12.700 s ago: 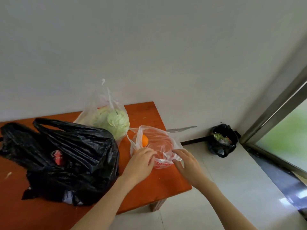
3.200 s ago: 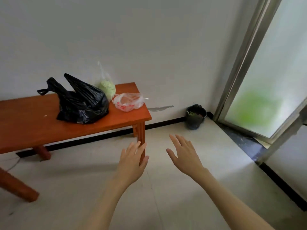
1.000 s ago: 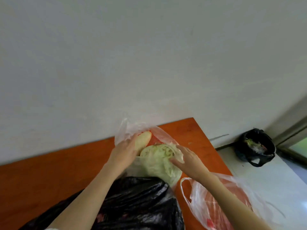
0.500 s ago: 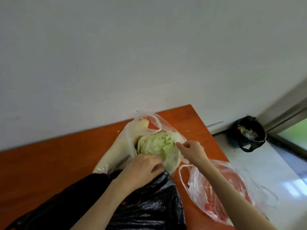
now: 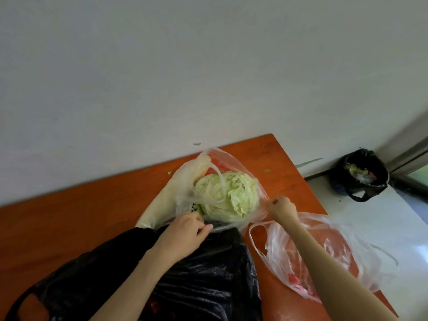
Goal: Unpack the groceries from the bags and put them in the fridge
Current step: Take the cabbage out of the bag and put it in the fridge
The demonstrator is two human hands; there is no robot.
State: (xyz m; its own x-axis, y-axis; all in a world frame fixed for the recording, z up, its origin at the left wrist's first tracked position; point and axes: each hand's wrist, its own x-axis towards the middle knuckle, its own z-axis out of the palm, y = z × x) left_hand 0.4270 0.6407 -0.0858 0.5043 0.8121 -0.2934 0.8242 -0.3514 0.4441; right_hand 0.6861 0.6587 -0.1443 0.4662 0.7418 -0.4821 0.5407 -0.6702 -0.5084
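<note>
Cabbage: pale green, roundish head with no clear long axis, cut or leafy face turned up toward the camera, sitting inside a clear bag on the far part of the table, close to the wall. Bag mouth pulled wide, one thin handle strip lying across the cabbage top. A long pale object in the same bag, running from the near left up toward the far right alongside the cabbage; too veiled by plastic to name.

Left hand: at the near left edge of the clear bag, fingers curled, thumb and fingers pinching the plastic just below the cabbage. Right hand: closed in a fist at the bag's right edge, gripping a gathered fold of plastic, pulled taut away from the left hand.

Black bag: crumpled, in front of the cabbage, under the left forearm, touching the clear bag's near edge. Second clear bag with red print: to the right, under the right forearm, hanging partly over the table's edge, handle loop open; contents blurred.

Bin lined with black plastic: on the pale floor beyond the table's right end, in the corner by a door frame, scraps inside.
</note>
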